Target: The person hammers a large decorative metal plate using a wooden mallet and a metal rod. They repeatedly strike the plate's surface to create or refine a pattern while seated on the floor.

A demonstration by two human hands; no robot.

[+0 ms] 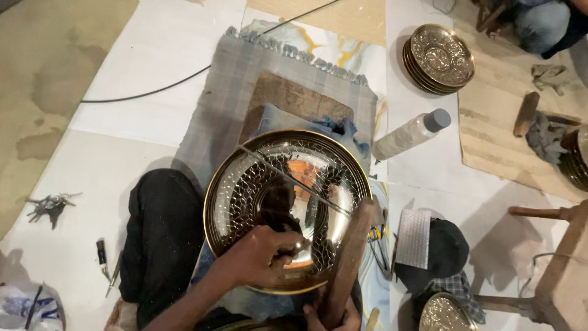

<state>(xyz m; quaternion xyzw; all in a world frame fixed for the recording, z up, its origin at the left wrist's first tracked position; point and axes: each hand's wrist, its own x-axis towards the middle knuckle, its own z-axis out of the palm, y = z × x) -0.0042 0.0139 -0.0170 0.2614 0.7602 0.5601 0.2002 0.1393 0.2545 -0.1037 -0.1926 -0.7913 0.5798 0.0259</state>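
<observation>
A large round brass plate [245, 184] with a hammered scale pattern and a shiny centre lies on cloth in front of me. My left hand [263, 254] is closed on a small dark punch tool [288, 236] and presses it on the plate's lower middle. My right hand [334, 319], seen only at the bottom edge, grips the handle of a wooden mallet [349, 257], which slants up over the plate's right rim. A thin metal rod [275, 171] lies across the plate.
A grey woven cloth [226, 92] and a wooden block [294, 95] lie under the plate. A plastic bottle [410, 132], a stack of embossed brass plates [440, 58], keys [49, 205], small tools [104, 260] and a black cap [444, 251] lie around. Another person sits at the top right.
</observation>
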